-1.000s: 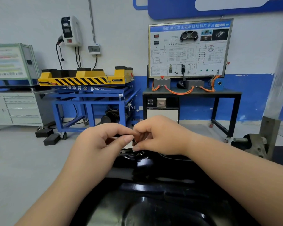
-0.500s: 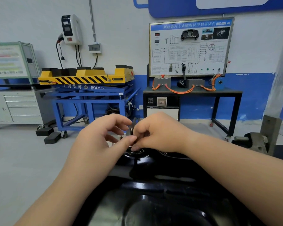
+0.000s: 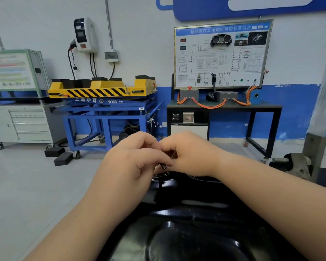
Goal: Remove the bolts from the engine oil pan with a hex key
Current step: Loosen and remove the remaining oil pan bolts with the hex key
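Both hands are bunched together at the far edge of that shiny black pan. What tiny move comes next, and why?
Probably a short twist of the hex key, whose dark end pokes out between the left hand and the right hand. Both hands curl their fingers around it just above the far rim of the oil pan; the bolt itself is hidden, so this is a guess.

— Your left hand (image 3: 132, 162) has closed in. Half a second ago its fingers were spread, with a gap between them and your right hand (image 3: 188, 153). Now they curl over the right fingertips.

— Your thumb has changed too. It stuck out straight before, and now it's tucked down against your right hand.

— The hex key (image 3: 163, 166) stood upright in that gap. Now you've bunched both hands round it, and only a short black end pokes out just under your left thumb.
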{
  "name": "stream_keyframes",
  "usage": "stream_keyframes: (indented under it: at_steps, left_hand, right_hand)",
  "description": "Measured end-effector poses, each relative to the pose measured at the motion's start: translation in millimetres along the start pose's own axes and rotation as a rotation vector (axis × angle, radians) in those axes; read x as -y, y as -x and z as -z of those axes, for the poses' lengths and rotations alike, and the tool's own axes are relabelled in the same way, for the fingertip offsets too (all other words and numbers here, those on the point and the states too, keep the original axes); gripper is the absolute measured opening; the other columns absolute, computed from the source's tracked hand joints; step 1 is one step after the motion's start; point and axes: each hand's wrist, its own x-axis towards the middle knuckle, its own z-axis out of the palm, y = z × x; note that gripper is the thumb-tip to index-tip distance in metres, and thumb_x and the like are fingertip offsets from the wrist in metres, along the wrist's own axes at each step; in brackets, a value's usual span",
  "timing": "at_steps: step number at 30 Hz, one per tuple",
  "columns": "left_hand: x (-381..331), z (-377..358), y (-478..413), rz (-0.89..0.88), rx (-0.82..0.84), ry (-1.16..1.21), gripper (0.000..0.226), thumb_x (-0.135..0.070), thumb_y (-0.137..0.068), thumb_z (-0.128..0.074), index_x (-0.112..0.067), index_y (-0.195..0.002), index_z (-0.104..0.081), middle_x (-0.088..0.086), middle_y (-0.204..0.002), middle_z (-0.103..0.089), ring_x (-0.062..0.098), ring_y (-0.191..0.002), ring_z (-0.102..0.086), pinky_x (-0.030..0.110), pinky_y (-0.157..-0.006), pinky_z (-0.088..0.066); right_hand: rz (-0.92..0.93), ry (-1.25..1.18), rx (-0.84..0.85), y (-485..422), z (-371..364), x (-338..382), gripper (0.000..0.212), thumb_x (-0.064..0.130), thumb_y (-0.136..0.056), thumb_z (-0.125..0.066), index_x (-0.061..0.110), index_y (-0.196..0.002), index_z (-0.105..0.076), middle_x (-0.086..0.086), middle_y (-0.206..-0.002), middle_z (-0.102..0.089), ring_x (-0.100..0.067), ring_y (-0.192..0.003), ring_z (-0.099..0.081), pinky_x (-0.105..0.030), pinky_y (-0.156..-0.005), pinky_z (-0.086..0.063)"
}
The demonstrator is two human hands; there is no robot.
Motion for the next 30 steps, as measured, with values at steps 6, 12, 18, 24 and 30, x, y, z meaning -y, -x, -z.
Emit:
stream_keyframes:
  at_steps: [6,12,18,24,30]
  left_hand:
    - [3.1,-1.6,-0.1,0.043,0.011,0.041,0.043,0.010,-0.072,-0.056,-0.029,-0.072,-0.074,-0.012,-0.082,-0.059,0.001,-0.077,-0.051,0.005,-0.069,-0.035]
    - [1.7,0.7,1.9,0.110,0.013,0.231,0.035,-0.022,-0.070,-0.057,-0.039,-0.101,-0.061,-0.015,-0.091,-0.059,0.009,-0.090,-0.057,0.017,-0.072,-0.045]
    - [6.3,-4.2,1.8,0.283,-0.075,0.326,0.026,-0.031,-0.073,-0.074,-0.037,-0.094,-0.060,-0.021,-0.089,-0.064,0.004,-0.077,-0.062,0.021,-0.068,-0.050]
    - [6.6,-3.8,1.8,0.351,-0.122,0.374,0.027,-0.034,-0.071,-0.078,-0.035,-0.092,-0.061,-0.020,-0.087,-0.065,0.005,-0.077,-0.063,0.021,-0.069,-0.050]
    - [1.9,-1.8,0.8,0.214,-0.099,0.148,0.029,-0.017,-0.074,-0.074,-0.040,-0.085,-0.061,-0.019,-0.080,-0.064,0.003,-0.074,-0.059,0.016,-0.068,-0.045]
  right_hand:
    - [0.027,-0.023,0.021,0.6,0.1,0.1,0.018,0.008,-0.086,-0.061,0.017,-0.071,-0.065,0.005,-0.063,-0.057,-0.012,-0.064,-0.052,-0.027,-0.061,-0.043]
    - [-0.013,-0.038,-0.050,-0.2,3.0,-4.2,0.007,0.012,-0.080,-0.072,0.017,-0.084,-0.075,0.017,-0.063,-0.060,0.009,-0.060,-0.053,-0.006,-0.060,-0.036]
    - [-0.016,-0.054,-0.075,-2.2,1.1,-5.0,0.010,0.018,-0.072,-0.080,0.019,-0.071,-0.070,0.013,-0.060,-0.060,0.002,-0.059,-0.055,-0.012,-0.060,-0.042]
    - [0.006,-0.048,-0.077,-3.1,0.3,-3.6,0.040,0.019,-0.072,-0.081,0.034,-0.056,-0.048,0.012,-0.060,-0.058,-0.002,-0.060,-0.056,-0.017,-0.060,-0.045]
    - [-0.011,-0.036,-0.037,-3.5,-2.5,-3.5,0.015,0.023,-0.074,-0.080,0.015,-0.074,-0.067,0.012,-0.066,-0.058,-0.002,-0.063,-0.055,-0.016,-0.062,-0.045]
